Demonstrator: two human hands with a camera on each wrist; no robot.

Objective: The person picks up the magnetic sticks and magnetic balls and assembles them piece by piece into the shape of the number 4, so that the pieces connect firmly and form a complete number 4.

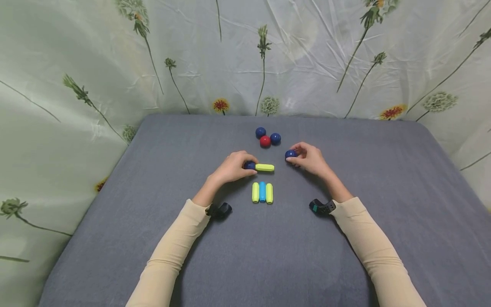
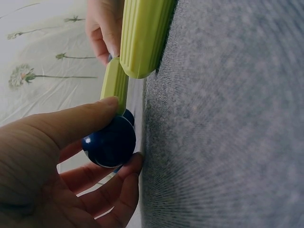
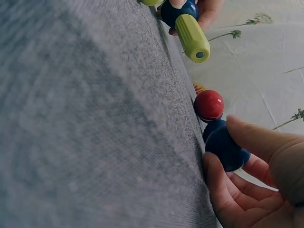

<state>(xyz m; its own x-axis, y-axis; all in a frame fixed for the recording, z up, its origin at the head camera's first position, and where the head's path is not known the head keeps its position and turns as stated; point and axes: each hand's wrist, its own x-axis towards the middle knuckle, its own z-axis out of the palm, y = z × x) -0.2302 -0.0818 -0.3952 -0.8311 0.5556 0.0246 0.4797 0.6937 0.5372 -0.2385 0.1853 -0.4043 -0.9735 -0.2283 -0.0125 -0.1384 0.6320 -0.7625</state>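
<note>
Left hand is pinching a blue ball, fingers curled round it; a yellow-green rod is pointing from it toward the right hand. That one is pinching a second blue ball between thumb and fingers, near the rod's free end but apart. Joining seems to be under way; the next move is probably calling for lining up ball and rod end. How deep the rod is seating, cannot tell.
</note>
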